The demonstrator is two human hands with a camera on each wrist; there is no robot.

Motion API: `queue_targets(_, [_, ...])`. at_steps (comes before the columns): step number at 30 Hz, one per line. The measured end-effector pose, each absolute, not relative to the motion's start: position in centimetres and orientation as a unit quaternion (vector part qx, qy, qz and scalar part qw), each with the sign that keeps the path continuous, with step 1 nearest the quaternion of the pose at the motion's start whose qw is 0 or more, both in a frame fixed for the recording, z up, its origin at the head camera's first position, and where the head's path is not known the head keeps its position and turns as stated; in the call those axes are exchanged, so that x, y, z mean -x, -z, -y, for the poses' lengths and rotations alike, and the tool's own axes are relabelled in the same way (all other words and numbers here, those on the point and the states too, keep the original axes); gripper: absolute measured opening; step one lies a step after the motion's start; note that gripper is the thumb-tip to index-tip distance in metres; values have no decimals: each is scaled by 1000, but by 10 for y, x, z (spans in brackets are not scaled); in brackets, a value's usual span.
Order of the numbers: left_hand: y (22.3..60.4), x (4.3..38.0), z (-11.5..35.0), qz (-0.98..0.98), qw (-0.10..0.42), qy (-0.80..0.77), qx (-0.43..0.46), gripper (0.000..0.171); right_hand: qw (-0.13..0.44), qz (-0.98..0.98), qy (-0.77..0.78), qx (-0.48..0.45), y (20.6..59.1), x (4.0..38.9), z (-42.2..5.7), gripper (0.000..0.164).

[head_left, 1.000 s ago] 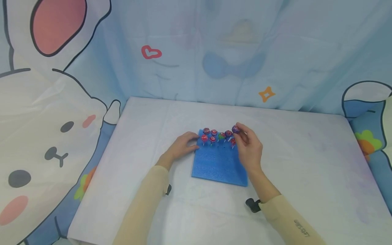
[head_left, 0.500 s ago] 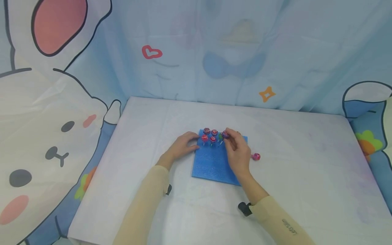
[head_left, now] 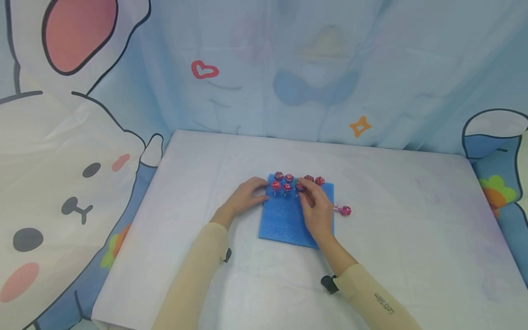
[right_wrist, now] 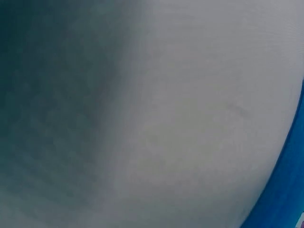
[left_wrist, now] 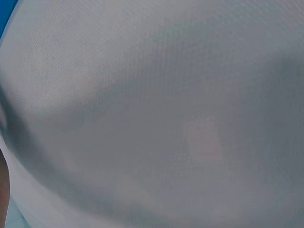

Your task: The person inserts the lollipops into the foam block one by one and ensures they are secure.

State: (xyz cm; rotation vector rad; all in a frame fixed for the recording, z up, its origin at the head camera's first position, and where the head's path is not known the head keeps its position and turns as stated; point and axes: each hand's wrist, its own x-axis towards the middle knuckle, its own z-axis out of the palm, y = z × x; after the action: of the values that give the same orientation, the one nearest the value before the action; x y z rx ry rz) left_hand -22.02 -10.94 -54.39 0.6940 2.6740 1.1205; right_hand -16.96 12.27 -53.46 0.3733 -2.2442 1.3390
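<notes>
In the head view my left hand (head_left: 247, 195) rests its fingertips and thumb along the left edge of a blue foam board (head_left: 284, 217). Several wrapped lollipops stand upright by their sticks in the back part of the board, among them a red one (head_left: 276, 185). My right hand (head_left: 315, 208) pinches a dark-wrapped lollipop (head_left: 300, 187), its stick pointing down close over the board beside the front row. A green-wrapped lollipop is mostly hidden behind these fingers. Both wrist views show mainly white cloth, with a strip of the blue board (right_wrist: 280, 190) in the right one.
A pink lollipop (head_left: 345, 211) lies on the white-covered table (head_left: 412, 220), just right of the board. A blue printed curtain (head_left: 247, 105) hangs behind the table, and a rabbit print (head_left: 74, 174) fills the left side.
My right hand has carried the lollipop left and down from the back right corner, toward the front row. The loose pink lollipop came into view. My left hand stays put.
</notes>
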Motion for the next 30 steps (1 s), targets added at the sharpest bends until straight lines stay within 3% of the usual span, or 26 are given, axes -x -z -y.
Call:
queue_targets(10, [543,220,109,-894,83,-374,-230,47,258,816,-496,-150,539,168,-123,38])
queue_targets(30, [542,220,109,-894,82,-373,-234,46,221,822,-511,-123,543,171,-125,39])
